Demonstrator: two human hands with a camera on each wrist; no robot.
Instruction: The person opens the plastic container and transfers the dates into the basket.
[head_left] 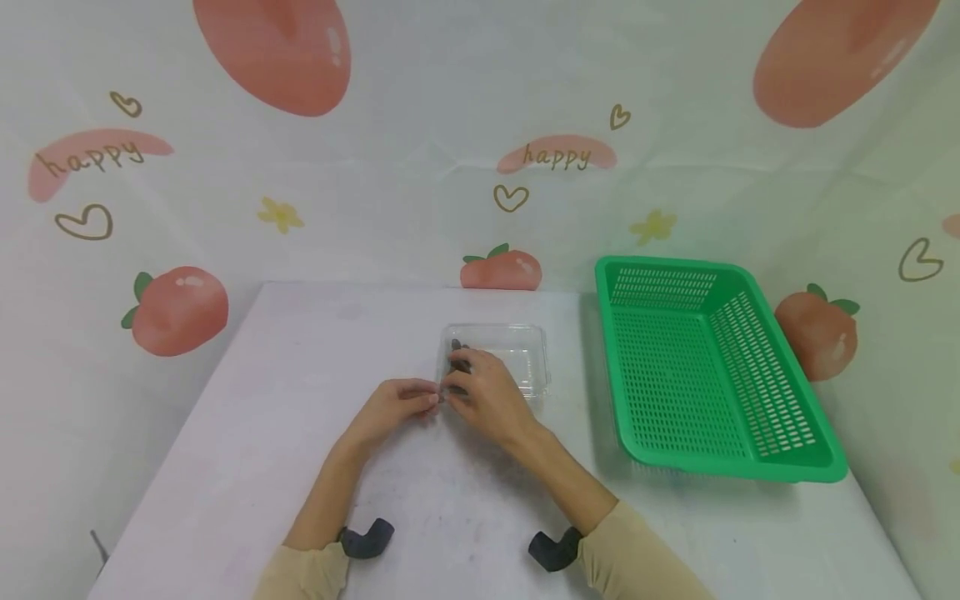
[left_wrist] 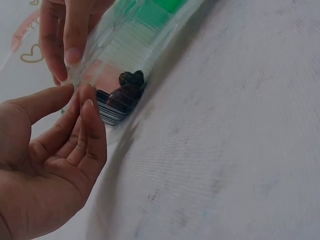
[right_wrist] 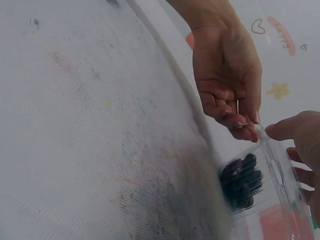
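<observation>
A clear plastic box (head_left: 512, 367) sits on the table, with several small dark pieces (left_wrist: 126, 92) clustered at its left end; through the wall they look glossy, dark brown to black. At the box's near left corner, my left hand (head_left: 392, 408) pinches the rim between thumb and fingertips. From the right, my right hand (head_left: 491, 400) reaches over the same end, its thumb (right_wrist: 282, 129) at the corner close to the left fingertips. The right fingers bend over the rim and partly cover the dark pieces in the head view.
A large green perforated basket (head_left: 682, 383) stands on the right of the white table (head_left: 300, 350). Behind the table hangs a white cloth (head_left: 405, 217) printed with peaches, hearts and flowers. Black curved pieces (head_left: 367, 539) are worn at both wrists.
</observation>
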